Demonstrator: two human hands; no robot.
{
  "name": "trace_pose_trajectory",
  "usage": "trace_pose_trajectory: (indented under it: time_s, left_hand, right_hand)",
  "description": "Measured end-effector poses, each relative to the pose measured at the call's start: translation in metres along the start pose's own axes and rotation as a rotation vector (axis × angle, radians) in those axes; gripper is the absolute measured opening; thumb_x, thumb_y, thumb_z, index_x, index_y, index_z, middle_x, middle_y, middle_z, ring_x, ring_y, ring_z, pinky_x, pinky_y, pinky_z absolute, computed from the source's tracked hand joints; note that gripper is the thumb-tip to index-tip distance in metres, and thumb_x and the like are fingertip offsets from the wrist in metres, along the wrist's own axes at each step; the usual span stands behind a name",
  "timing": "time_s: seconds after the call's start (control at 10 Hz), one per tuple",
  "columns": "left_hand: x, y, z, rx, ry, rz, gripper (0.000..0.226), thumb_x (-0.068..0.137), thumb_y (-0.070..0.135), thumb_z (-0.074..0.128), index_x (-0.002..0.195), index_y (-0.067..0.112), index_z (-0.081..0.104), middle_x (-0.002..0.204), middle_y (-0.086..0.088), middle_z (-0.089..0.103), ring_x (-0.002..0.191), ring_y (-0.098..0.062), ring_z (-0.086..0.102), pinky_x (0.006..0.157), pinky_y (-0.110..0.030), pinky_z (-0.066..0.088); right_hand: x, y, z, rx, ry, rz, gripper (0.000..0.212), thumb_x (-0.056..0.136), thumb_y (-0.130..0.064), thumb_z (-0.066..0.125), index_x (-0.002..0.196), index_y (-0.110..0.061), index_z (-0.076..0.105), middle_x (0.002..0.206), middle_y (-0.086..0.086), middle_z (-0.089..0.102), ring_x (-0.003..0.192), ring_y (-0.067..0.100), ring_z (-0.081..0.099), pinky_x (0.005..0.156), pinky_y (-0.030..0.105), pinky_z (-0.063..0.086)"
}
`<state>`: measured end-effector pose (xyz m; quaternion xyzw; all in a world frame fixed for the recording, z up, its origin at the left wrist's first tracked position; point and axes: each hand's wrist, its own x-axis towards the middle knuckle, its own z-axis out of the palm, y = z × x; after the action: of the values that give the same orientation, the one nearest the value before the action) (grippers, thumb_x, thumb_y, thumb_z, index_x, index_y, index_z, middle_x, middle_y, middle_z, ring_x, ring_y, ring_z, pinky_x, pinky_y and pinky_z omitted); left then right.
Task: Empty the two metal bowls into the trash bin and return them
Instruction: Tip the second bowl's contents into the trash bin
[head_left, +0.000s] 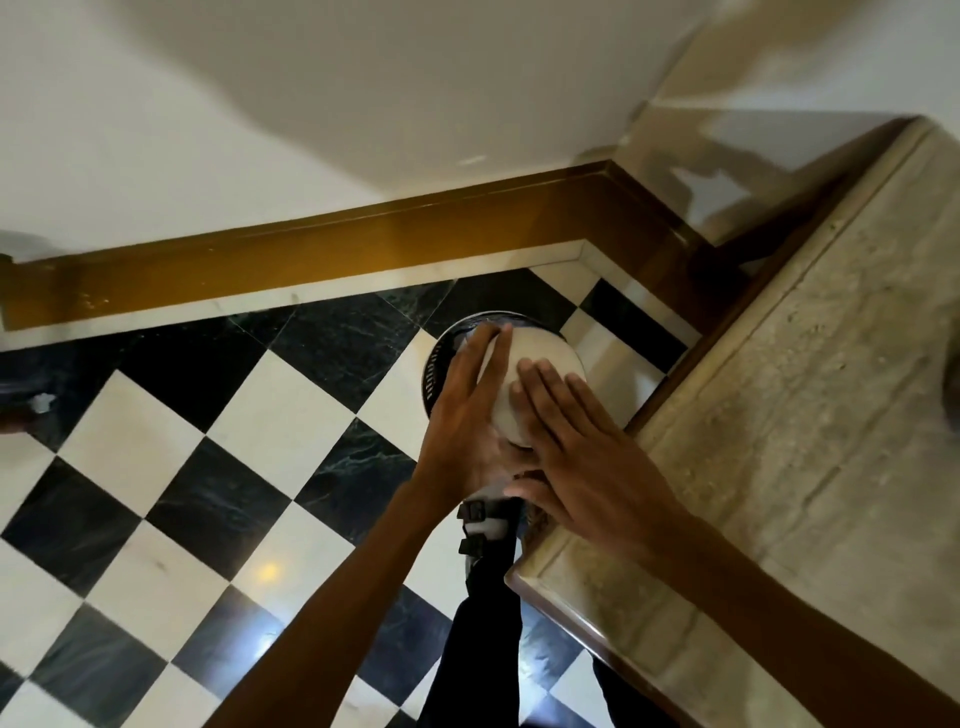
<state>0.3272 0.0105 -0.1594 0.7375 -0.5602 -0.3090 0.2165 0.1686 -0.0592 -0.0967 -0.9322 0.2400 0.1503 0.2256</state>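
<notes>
A: Biggest thing first?
B: Floor (171, 452), glossy marble, black and white checker squares set diagonally, white veins in the black ones. Plain pale wall (260, 104) above it, brown wooden skirting (311, 244) along the base.

A: Right side?
B: Worktop (810, 415), beige stone, rough pitted texture, stepped moulded edge with a dark wood strip under it.

A: Trash bin?
B: Trash bin (441, 369) stands on the floor in the corner, just beside the worktop. Round, dark, shiny rim, a row of vertical slots on its side. Mostly covered from this angle.

A: And the bowl?
B: Only one metal bowl (530, 358) in view. It's turned upside down directly over the bin's mouth, rounded underside facing the camera. Looks smooth and pale, blown out by the light, so the metal sheen barely reads. Can't tell if the rim touches the bin.

A: Hands?
B: Left hand (472, 415) grips the bowl's left side, fingers stretched along the curve up to the far rim. Right hand (576, 441) lies flat and open on the bowl's base, fingers together, palm pressing, not closed around anything.

A: Anything lower?
B: Dark trouser leg (488, 623) below the arms, a strapped fitting on it with black buckles. Blurry there.
</notes>
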Motion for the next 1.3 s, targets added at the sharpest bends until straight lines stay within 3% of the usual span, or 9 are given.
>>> trace_pose_trajectory:
  time_s: [0.2,0.3,0.4,0.8,0.9,1.0,1.1,1.2,1.3]
  left_hand:
    - [-0.002,0.003,0.006,-0.046,0.041,-0.06,0.13,0.059,0.07,0.079,0.156,0.004,0.024,0.163,-0.008,0.018,0.149,-0.028,0.02,0.112,-0.058,0.04]
    - [0.004,0.006,0.009,-0.025,0.029,-0.069,0.126,0.06,0.066,0.079,0.157,0.012,0.019,0.165,-0.01,0.017,0.149,-0.025,0.017,0.114,-0.062,0.037]
    - [0.004,0.006,0.008,-0.069,0.087,-0.033,0.119,0.069,0.085,0.056,0.155,0.009,0.025,0.163,-0.012,0.02,0.149,-0.032,0.022,0.114,-0.056,0.034]
    - [-0.008,0.017,0.005,-0.031,0.124,-0.05,0.12,0.063,0.081,0.065,0.152,0.006,0.034,0.16,-0.02,0.027,0.145,-0.037,0.032,0.108,-0.06,0.046]
    - [-0.013,0.037,0.001,-0.368,0.148,-0.331,0.101,0.061,0.066,0.08,0.142,0.013,0.053,0.149,-0.011,0.048,0.134,-0.028,0.049,0.099,-0.056,0.055]
    - [-0.014,0.073,-0.017,-1.026,-0.045,-0.575,0.068,0.077,0.06,0.073,0.129,0.017,0.066,0.133,-0.017,0.066,0.124,-0.034,0.062,0.105,-0.064,0.048]
    - [-0.012,0.108,-0.023,-1.17,-0.24,-0.646,0.055,0.091,0.062,0.049,0.127,0.025,0.069,0.137,-0.022,0.064,0.13,-0.039,0.058,0.112,-0.065,0.039]
    - [-0.034,0.112,-0.018,-1.567,-0.314,-0.986,0.059,0.092,0.061,0.051,0.136,0.022,0.053,0.122,-0.005,0.067,0.136,-0.017,0.052,0.121,-0.044,0.034]
    - [-0.014,0.174,0.011,-0.664,0.061,-0.809,0.039,0.101,0.06,0.04,0.117,0.034,0.063,0.095,0.01,0.067,0.102,0.004,0.062,0.111,-0.023,0.04]
  right_hand:
    - [0.004,0.0,-0.007,0.011,0.092,0.048,0.092,0.091,-0.062,0.041,0.153,0.0,0.01,0.161,0.022,0.011,0.151,0.034,0.009,0.123,0.048,0.018]
    - [0.007,0.001,-0.002,0.004,-0.007,0.001,0.1,0.088,-0.065,0.043,0.153,-0.002,0.001,0.162,0.022,0.003,0.151,0.034,0.003,0.121,0.051,0.021]
    - [0.008,-0.001,0.001,0.036,0.083,0.053,0.106,0.083,-0.062,0.054,0.153,-0.004,0.0,0.162,0.022,0.013,0.151,0.033,0.009,0.123,0.048,0.017]
    - [-0.007,0.002,-0.008,0.145,0.057,0.043,0.091,0.092,-0.064,0.038,0.155,-0.007,0.005,0.164,0.017,0.009,0.152,0.028,0.003,0.123,0.05,0.016]
    - [-0.024,0.002,-0.027,0.525,0.28,0.213,0.077,0.094,-0.059,0.031,0.156,-0.018,0.009,0.166,0.007,0.006,0.152,0.021,0.006,0.119,0.039,0.023]
    - [-0.045,0.017,-0.032,0.865,0.347,0.394,0.073,0.092,-0.063,0.034,0.154,-0.034,0.009,0.165,-0.001,0.007,0.149,0.016,0.014,0.11,0.037,0.036]
    - [-0.077,0.035,-0.032,0.99,0.346,0.428,0.068,0.094,-0.052,0.047,0.152,-0.029,0.02,0.154,0.003,0.038,0.132,0.01,0.048,0.097,0.031,0.053]
    - [-0.125,0.054,-0.036,1.106,0.389,0.454,0.051,0.096,-0.03,0.051,0.145,-0.017,0.04,0.124,0.001,0.063,0.095,-0.011,0.064,0.072,0.007,0.05]
    - [-0.175,0.072,-0.029,1.274,0.389,0.599,0.039,0.096,-0.025,0.057,0.134,-0.03,0.05,0.121,-0.003,0.066,0.105,0.005,0.067,0.08,0.02,0.057]
